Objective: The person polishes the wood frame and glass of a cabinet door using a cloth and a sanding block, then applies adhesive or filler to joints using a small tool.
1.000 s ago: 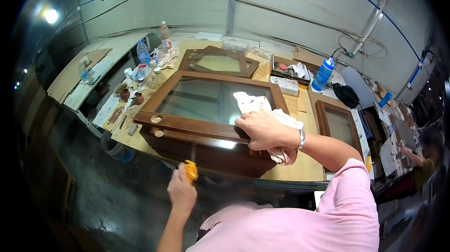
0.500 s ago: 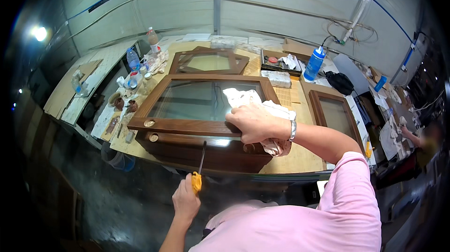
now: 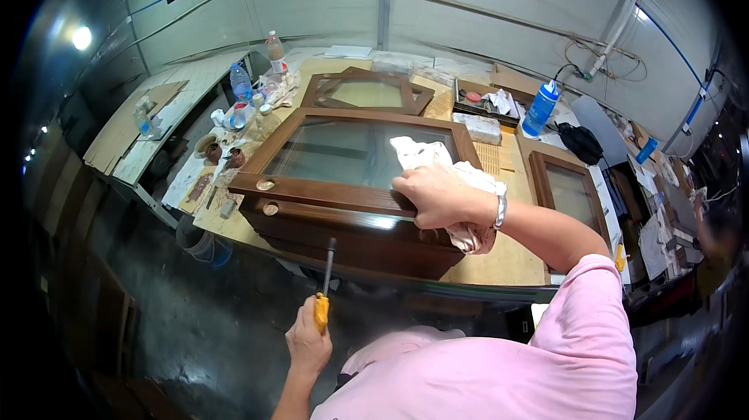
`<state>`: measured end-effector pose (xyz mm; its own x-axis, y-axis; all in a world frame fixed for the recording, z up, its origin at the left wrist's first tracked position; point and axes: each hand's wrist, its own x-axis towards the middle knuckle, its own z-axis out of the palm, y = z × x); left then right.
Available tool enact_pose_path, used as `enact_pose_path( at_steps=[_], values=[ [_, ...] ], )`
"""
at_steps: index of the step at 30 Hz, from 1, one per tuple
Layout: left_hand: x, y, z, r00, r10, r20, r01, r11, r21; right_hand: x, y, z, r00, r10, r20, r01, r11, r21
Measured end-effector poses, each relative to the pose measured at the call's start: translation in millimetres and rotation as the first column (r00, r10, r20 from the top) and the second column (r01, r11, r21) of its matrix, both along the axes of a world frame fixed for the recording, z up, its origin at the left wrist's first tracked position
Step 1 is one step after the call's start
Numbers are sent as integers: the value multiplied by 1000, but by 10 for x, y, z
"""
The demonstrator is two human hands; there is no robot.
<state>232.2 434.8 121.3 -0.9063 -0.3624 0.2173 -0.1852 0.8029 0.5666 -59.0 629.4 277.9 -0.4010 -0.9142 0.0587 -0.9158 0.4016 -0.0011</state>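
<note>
My right hand (image 3: 438, 195) is closed on a crumpled whitish cloth (image 3: 413, 153), at the front right of a brown wooden door frame (image 3: 335, 193) with a glass pane (image 3: 335, 151). Part of the cloth hangs behind my wrist over the frame's edge. The frame lies on top of other dark wooden pieces (image 3: 351, 242). Low in front of the table, my left hand (image 3: 308, 343) grips a yellow-handled tool (image 3: 321, 313). Its slim metal shaft points up and stands apart from the wood; its exact kind is unclear.
Behind lie more glazed frames (image 3: 363, 92); another frame (image 3: 572, 193) rests at right. A blue bottle (image 3: 538, 112), a tray (image 3: 485, 100) and a black bag (image 3: 579, 143) are at back right. Bottles and jars (image 3: 239, 117) crowd the left. A bucket (image 3: 201, 240) is on the floor.
The tool in my left hand has drawn back from the front of the wooden stack, its tip now lower. My right hand stays on the cloth at the frame. The whole view has shifted slightly.
</note>
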Motion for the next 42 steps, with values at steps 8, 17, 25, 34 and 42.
enact_pose_path(
  at_steps=[8, 17, 25, 34, 42],
  values=[
    [6, -169, 10, 978, 144, -152, -140, 989, 37, 148, -10, -349, 999, -12, 40, 11, 1000, 3],
    [50, -406, 243, 969, 239, -56, -235, 969, 68, 100, 13, -293, 996, 29, 89, -31, 999, 27],
    [82, -441, 365, 975, 223, 25, -224, 972, 72, 133, 11, -428, 996, 21, 85, -22, 1000, 16],
    [-185, 148, 28, 992, -126, 22, 128, 987, -101, 117, 36, -431, 993, 19, 117, -21, 1000, 16],
    [-141, 41, -193, 996, -56, -76, 47, 992, -117, 58, 52, -425, 990, -6, 137, -3, 998, 66]
  ],
)
